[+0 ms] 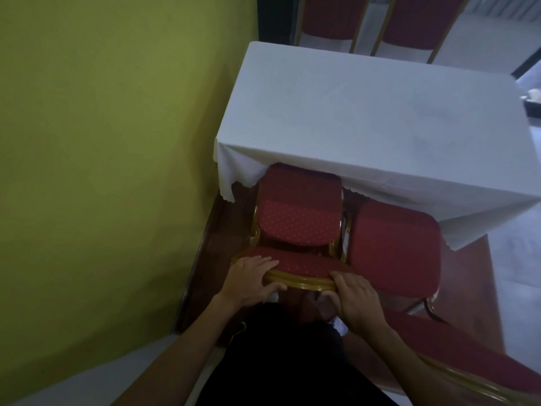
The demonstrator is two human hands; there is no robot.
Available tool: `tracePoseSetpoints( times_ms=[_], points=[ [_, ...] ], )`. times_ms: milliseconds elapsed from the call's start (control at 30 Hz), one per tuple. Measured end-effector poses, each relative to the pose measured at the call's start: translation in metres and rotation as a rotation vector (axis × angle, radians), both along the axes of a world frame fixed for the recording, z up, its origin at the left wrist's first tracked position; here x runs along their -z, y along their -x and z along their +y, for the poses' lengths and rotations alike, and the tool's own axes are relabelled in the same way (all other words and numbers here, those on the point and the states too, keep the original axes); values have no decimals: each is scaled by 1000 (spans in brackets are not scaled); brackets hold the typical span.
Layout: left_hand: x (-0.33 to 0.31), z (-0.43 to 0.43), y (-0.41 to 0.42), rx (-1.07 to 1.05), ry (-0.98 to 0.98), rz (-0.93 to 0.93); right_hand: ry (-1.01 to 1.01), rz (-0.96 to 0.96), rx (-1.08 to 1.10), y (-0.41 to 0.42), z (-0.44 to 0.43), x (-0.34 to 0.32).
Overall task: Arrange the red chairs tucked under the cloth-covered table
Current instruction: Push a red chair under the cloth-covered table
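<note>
Five red chairs show: two at the near side of the one table [380,112], at [298,218] and [395,247]; two beyond it, at [330,19] and [421,22]; one at the lower right [456,350]. Two hands: left [251,282], right [355,300].

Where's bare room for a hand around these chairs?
Free: the white tablecloth top, bare up to a dark holder at its right edge. Crowded: both hands grip the left chair backrest; the right chair nearly touches it.
</note>
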State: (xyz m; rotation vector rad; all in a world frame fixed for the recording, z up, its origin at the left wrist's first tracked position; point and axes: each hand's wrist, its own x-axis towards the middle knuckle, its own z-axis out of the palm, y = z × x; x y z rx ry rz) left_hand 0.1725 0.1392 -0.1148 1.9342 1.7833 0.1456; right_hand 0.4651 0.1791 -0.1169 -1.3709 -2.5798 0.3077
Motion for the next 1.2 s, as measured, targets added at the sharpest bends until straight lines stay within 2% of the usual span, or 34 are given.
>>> tracePoseSetpoints(
  times_ms=[167,700,1200],
  points=[
    [-4,19,4,-14,-102,26,53,-34,7,6,22,-4],
    [-9,59,33,-33,-164,59,294,-127,-1,36,65,-15],
    [20,71,39,-35,-108,15,341,-93,2,40,79,6]
  ],
)
